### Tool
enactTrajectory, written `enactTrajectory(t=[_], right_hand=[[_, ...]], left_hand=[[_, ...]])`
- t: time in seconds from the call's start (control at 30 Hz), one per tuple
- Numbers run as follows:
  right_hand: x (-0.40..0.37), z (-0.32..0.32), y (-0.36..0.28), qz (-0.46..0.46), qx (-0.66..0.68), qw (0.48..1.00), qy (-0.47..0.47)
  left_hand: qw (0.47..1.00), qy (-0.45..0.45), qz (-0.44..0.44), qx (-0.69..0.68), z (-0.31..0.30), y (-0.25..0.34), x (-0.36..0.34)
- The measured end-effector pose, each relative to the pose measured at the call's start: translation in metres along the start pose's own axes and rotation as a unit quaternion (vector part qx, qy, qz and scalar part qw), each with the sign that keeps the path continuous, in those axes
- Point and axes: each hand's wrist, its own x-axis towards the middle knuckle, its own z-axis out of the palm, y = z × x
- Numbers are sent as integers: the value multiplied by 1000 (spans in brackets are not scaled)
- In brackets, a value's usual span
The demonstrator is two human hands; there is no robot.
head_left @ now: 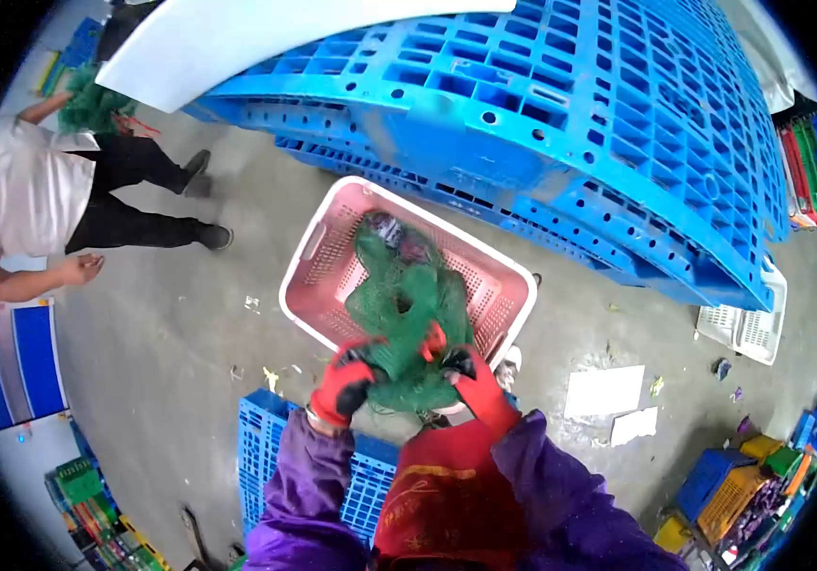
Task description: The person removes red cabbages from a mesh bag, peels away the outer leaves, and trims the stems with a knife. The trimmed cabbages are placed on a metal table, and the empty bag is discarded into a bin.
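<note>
A green mesh bag (418, 303) hangs bunched over the near side of a pink plastic basket (328, 249). My left hand (340, 383), in a red and black glove, is closed on the bag's near left edge. At the near right edge, my right hand (483, 385), gloved the same way, pinches the mesh. A bit of red material (434, 341) shows in the net between my hands. Farther inside the basket, dark purplish contents (399, 238) show through the mesh.
Blue plastic pallets (561, 171) stand stacked beyond the basket, and another blue pallet (261, 428) lies by my legs. A person (32, 195) at left holds green netting (94, 103). A white crate (761, 319) and colourful crates (727, 490) stand at right. White sheets (604, 390) lie on the floor.
</note>
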Motion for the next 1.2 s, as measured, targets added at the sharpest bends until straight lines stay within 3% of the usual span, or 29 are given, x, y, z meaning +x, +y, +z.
enactTrajectory(t=[0.03, 0.07, 0.1, 0.13, 0.17, 0.2, 0.23, 0.3, 0.33, 0.37, 0.4, 0.43, 0.47, 0.53, 0.57, 0.67, 0.73, 0.8, 0.87, 0.9, 1.0, 1.03, 1.07, 1.13, 1.2], right_hand=[[-11, 4, -6, -39, 83, 996, 20], [-19, 8, -9, -73, 167, 982, 39], [-18, 8, -20, 11, 225, 974, -21], [-17, 8, -31, 105, 277, 952, -72], [-16, 8, -43, 198, 315, 921, -112], [-3, -1, 13, 226, 212, 928, -206], [-4, -16, 55, -22, -11, 964, -263], [-44, -28, 4, -41, -7, 992, -121], [-49, -49, 37, 66, -125, 986, -93], [-57, -62, 64, 99, -88, 989, -67], [-69, -72, 90, 131, -51, 989, -38], [-78, -74, 109, 160, -12, 987, -7], [-85, -71, 114, 186, -12, 982, 3], [-93, -61, 109, 236, -9, 971, 25], [-98, -61, 120, 220, -27, 975, 20], [-114, -42, 119, 192, 145, 968, 72], [-125, -32, 124, 191, 153, 964, 105], [-131, -15, 123, 111, 120, 975, 150], [-128, 9, 111, 214, 127, 937, 246], [-123, 10, 107, 233, 122, 937, 228], [-114, 13, 105, 273, 121, 929, 218], [-113, 14, 106, 283, 123, 925, 223], [-113, 15, 108, 284, 96, 930, 215], [-113, 16, 111, 285, 41, 937, 200], [-103, 18, 111, 268, 64, 938, 213]], left_hand=[[989, -124, -74, -32, 9, 8, -18], [975, -146, -112, 127, 29, 13, -40], [953, -163, -205, 153, 46, 5, -52], [946, -182, -239, 126, 60, -22, -63], [932, -269, -131, 204, 73, -57, -66], [915, -281, -43, 285, 86, -84, -71], [891, -297, -34, 343, 88, -101, -73], [907, -239, 25, 346, 79, -107, -55], [942, -156, 72, 287, 68, -99, -37], [979, -5, -47, 201, 42, -114, -12], [979, 52, 27, 196, 14, -119, 31], [960, 108, 114, 233, -6, -119, 73], [895, 159, 148, 389, -36, -122, 113], [811, 261, 109, 512, -92, -154, 190], [805, 287, 84, 513, -106, -154, 221], [786, 331, 19, 522, -156, -181, 302], [779, 329, 1, 535, -206, -216, 342], [751, 273, -49, 599, -238, -240, 364], [758, 224, -78, 608, -265, -266, 383], [737, 234, -77, 630, -277, -283, 390], [934, 190, -3, 303, -303, -315, 408], [928, 149, 33, 340, -316, -319, 403], [951, 124, 25, 282, -338, -327, 404], [950, 116, -127, 259, -350, -312, 394], [953, 133, -90, 255, -334, -299, 377]])
